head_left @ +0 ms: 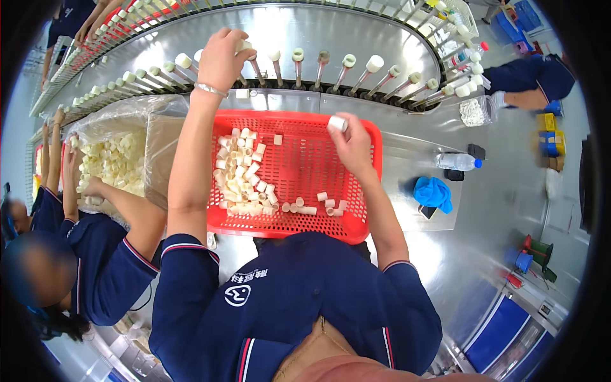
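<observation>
A curved steel conveyor of upright pegs sweeps across the top of the frame, with a steel worktop below it carrying a red perforated basket. The left hand, at upper centre-left, is closed around a cream tube cap at one of the pegs. The right hand, over the basket's upper right, pinches another cream cap between its fingertips. Loose caps lie heaped in the basket's left half. At centre right sit a water bottle and a blue cloth. At left, another person's hand reaches into a bag of caps.
</observation>
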The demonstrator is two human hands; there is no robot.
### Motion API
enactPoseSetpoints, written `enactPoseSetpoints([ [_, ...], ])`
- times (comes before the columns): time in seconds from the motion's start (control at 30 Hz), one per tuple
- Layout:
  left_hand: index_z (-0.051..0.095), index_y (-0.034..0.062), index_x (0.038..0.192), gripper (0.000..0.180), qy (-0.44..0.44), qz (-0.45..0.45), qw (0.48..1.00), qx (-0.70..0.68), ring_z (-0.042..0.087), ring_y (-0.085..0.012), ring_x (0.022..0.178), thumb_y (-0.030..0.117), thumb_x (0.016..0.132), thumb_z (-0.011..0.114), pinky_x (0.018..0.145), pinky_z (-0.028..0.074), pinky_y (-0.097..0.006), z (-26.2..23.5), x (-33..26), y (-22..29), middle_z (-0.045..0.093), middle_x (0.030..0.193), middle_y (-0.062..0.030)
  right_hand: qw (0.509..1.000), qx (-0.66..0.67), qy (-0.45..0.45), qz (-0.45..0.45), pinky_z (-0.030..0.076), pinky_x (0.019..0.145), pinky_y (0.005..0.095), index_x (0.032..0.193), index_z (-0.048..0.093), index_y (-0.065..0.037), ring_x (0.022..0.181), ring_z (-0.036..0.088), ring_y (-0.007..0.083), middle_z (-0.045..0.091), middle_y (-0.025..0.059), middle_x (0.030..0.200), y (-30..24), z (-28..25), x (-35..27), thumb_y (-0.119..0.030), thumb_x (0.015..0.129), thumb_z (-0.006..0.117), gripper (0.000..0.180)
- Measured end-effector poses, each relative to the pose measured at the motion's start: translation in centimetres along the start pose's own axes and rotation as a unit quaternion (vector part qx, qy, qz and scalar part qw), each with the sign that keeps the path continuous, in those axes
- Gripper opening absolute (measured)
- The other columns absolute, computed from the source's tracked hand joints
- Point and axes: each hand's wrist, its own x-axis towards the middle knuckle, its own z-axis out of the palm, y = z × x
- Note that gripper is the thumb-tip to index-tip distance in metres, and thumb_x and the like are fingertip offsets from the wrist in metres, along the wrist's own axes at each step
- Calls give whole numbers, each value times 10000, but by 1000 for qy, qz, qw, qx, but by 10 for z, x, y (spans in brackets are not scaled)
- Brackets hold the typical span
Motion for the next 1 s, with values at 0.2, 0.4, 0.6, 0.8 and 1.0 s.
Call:
enactPoseSetpoints([
  [0.2, 647, 32, 964, 290, -152, 66, 985, 52, 588, -351, 904, 205, 736, 695, 780, 474, -417, 27, 27, 18, 612, 946, -138, 992, -62, 66, -84, 504, 653, 294, 1089, 580, -37, 758, 648, 208, 650, 122, 902, -41, -34, 55, -149, 832, 688, 300],
  [0.4, 638, 27, 1045, 338, -198, 106, 970, 97, 565, -325, 984, 158, 737, 682, 826, 466, -409, 50, 31, 45, 618, 990, -128, 907, -340, 43, -244, 481, 602, 289, 1068, 602, -70, 660, 627, 193, 640, 131, 781, -65, -39, 116, -218, 817, 713, 311],
  [0.6, 591, 67, 1145, 362, 112, 160, 980, -47, 549, -295, 921, 88, 792, 666, 779, 475, -382, 69, -74, 46, 585, 1049, -99, 885, -439, -141, -59, 491, 745, 498, 924, 660, 28, 837, 627, 420, 650, 259, 834, -93, -53, 156, -343, 840, 568, 391],
  [0.8, 595, 53, 972, 236, -231, 14, 973, 18, 556, -322, 973, 31, 737, 608, 792, 507, -402, 156, -231, -7, 556, 1053, -117, 856, -496, -51, -136, 503, 726, 471, 818, 621, 23, 814, 637, 391, 651, 236, 801, -77, -76, 161, -321, 787, 619, 345],
  [1.0, 619, 38, 964, 201, -289, 16, 951, 107, 575, -300, 986, 68, 787, 527, 769, 543, -373, 189, -290, -46, 568, 1094, -133, 900, -430, -7, -73, 495, 722, 468, 927, 599, -25, 814, 631, 386, 657, 187, 826, -67, -98, 141, -324, 784, 639, 334],
])
